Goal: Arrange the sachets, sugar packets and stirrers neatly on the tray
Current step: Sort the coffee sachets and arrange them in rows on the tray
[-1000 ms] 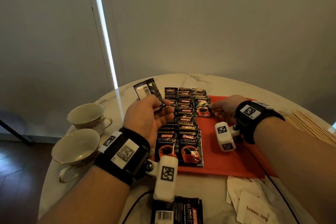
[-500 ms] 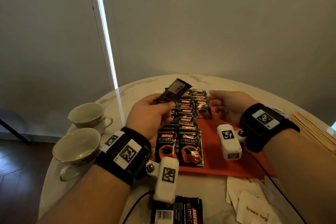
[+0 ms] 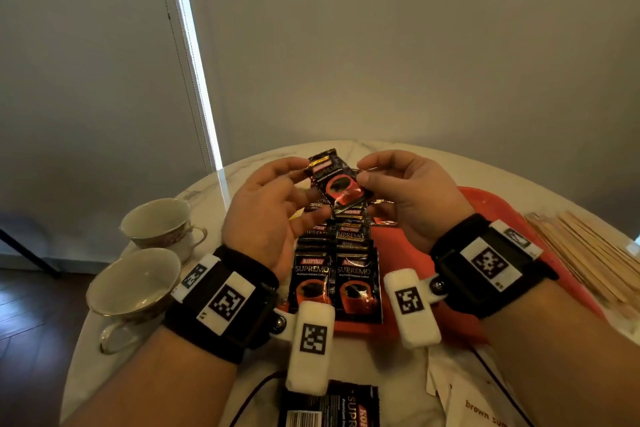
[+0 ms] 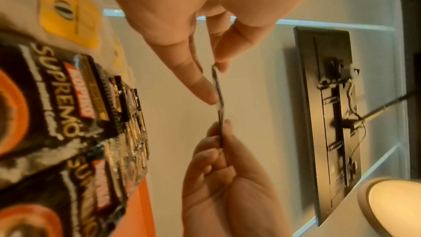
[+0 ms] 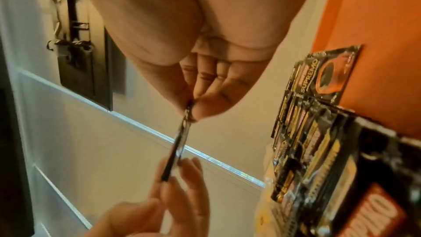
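Marble, pale and veined, forms the round table (image 3: 381,149), and its curved edge runs close by everything on it. At the left edge two glazed cups (image 3: 138,284) sit side by side, both showing only bare inner walls, the near one with a thin gilt rim. Next comes the left hand (image 3: 273,215), raised above the table with open air under it; its thumb and fingertips pinch the left side of a glossy black foil sachet (image 3: 337,184). That sachet hangs tilted over the far end of the tray, face toward the head camera, touching nothing below. From the wrist cameras it shows edge-on as a thin dark strip (image 4: 218,104) between the two hands — flat and slightly bowed. The right hand (image 3: 412,198) pinches the sachet's right side between thumb and forefinger, its other fingers curled in.

Below the hands the flat red tray (image 3: 495,211) holds overlapping rows of sachets (image 3: 339,274), shingled from the far end toward the near rim, with two full faces showing at the front. The tray's right half is bare red surface. Off the tray, at the table's near edge, another sachet (image 3: 329,406) lies back-up with its barcode showing, and beside it white paper sugar packets (image 3: 474,406) lie loosely piled. At the far right, pale wooden stirrers (image 3: 588,253) lie in a flat sheaf along the table's edge, just beside the tray.
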{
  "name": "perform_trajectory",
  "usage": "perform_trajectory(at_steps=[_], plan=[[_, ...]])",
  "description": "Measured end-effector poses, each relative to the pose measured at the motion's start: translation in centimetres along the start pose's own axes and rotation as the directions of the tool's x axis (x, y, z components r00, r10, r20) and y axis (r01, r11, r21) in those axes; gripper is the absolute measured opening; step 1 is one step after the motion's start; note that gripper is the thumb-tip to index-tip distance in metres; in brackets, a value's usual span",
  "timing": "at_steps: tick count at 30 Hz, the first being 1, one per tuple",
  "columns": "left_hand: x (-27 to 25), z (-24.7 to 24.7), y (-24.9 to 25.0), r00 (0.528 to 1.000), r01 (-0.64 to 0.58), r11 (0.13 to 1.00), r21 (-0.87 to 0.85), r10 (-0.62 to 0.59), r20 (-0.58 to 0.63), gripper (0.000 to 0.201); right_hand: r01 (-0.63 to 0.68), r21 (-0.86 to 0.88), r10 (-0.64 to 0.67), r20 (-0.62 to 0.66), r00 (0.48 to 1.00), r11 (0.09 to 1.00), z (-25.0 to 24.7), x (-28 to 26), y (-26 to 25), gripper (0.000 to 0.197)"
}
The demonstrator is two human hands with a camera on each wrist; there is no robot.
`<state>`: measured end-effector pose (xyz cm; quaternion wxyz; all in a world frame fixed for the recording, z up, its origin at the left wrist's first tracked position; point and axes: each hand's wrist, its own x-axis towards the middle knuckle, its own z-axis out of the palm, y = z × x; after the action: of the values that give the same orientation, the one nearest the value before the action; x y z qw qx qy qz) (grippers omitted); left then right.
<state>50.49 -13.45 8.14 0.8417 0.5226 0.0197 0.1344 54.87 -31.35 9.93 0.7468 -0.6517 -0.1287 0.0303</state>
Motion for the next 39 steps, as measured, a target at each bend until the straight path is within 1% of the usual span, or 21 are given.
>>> perform_trajectory(at_steps=[2,4,7,10,14,18,20,24,25,27,28,29,31,32,33,35,37,39], plan=[[-0.1,0.0,0.1,1.0,-0.024,1.0,-0.002,0.024,0.018,0.025,0.051,-0.036,-0.052,-0.013,0.999,0.998,0.0,0.0,0.2,0.014],[-0.2,-0.1,-0.1,0.997,-0.068,0.996,0.055,0.066,0.034,0.019,0.092,-0.078,-0.089,0.041,0.995,0.993,0.1,-0.2,0.2,0.018],[-0.4,-0.3,-0.4,0.994,-0.09,0.987,0.133,0.082,0.066,0.028,0.131,-0.133,-0.11,0.157,0.981,0.982,0.1,-0.6,-0.2,0.031],[-0.7,-0.3,-0.1,0.993,-0.077,0.987,0.141,0.063,0.096,0.039,0.117,-0.171,-0.074,0.237,0.969,0.978,-0.1,-0.7,-0.4,0.044],[-0.9,-0.3,0.1,0.99,-0.056,0.985,0.166,0.033,0.138,0.052,0.042,-0.079,-0.018,0.288,0.958,0.996,-0.2,-0.4,0.0,0.061],[-0.8,-0.4,0.0,0.989,-0.064,0.981,0.181,0.037,0.146,0.054,-0.032,0.045,0.018,0.291,0.956,0.998,-0.5,-0.1,-0.1,0.063],[-0.7,-0.5,0.1,0.988,-0.077,0.977,0.198,0.048,0.147,0.055,-0.056,0.048,0.042,0.248,0.968,0.997,-0.5,-0.1,-0.1,0.058],[-0.8,-0.2,0.1,0.982,-0.08,0.979,0.188,0.045,0.182,0.056,-0.081,-0.062,0.089,0.125,0.988,0.995,-0.6,0.2,-0.3,0.039],[-0.8,-0.1,0.1,0.984,-0.074,0.983,0.168,0.044,0.172,0.054,-0.09,-0.064,0.095,0.086,0.992,0.994,-1.0,0.5,-0.3,0.035],[-0.6,-0.1,0.1,0.992,-0.052,0.992,0.117,0.038,0.118,0.051,-0.113,-0.041,0.111,-0.044,0.993,0.993,-2.3,1.2,-0.3,0.03],[-0.5,-0.2,0.0,0.995,-0.04,0.995,0.095,0.031,0.091,0.05,-0.138,-0.023,0.134,-0.13,0.982,0.99,-3.2,1.6,0.0,0.027],[-0.3,-0.3,0.0,0.997,-0.031,0.996,0.08,0.026,0.068,0.049,-0.178,0.0,0.173,-0.219,0.96,0.984,-4.3,2.1,0.5,0.022],[0.0,-0.5,0.0,0.999,-0.022,0.998,0.065,0.02,0.027,0.047,-0.29,0.037,0.283,-0.358,0.89,0.956,-6.3,2.9,1.8,0.015],[0.1,-0.5,-0.1,1.0,-0.018,0.998,0.063,0.017,0.01,0.045,-0.347,0.04,0.334,-0.394,0.856,0.937,-7.1,3.1,2.5,0.012],[0.2,-0.5,-0.1,1.0,-0.015,0.998,0.064,0.015,-0.004,0.043,-0.397,0.03,0.373,-0.412,0.831,0.917,-7.8,3.2,3.1,0.01],[0.3,-0.5,-0.2,1.0,-0.012,0.997,0.072,0.013,-0.024,0.041,-0.471,-0.009,0.424,-0.42,0.802,0.882,-8.6,3.4,3.9,0.008],[0.4,-0.5,-0.3,0.999,-0.004,0.997,0.08,0.007,-0.04,0.04,-0.503,-0.046,0.442,-0.413,0.796,0.863,-8.8,3.5,4.1,0.008],[0.4,-0.6,-0.3,0.999,0.002,0.997,0.081,0.002,-0.051,0.039,-0.507,-0.092,0.432,-0.409,0.804,0.857,-8.5,3.6,4.0,0.009]])
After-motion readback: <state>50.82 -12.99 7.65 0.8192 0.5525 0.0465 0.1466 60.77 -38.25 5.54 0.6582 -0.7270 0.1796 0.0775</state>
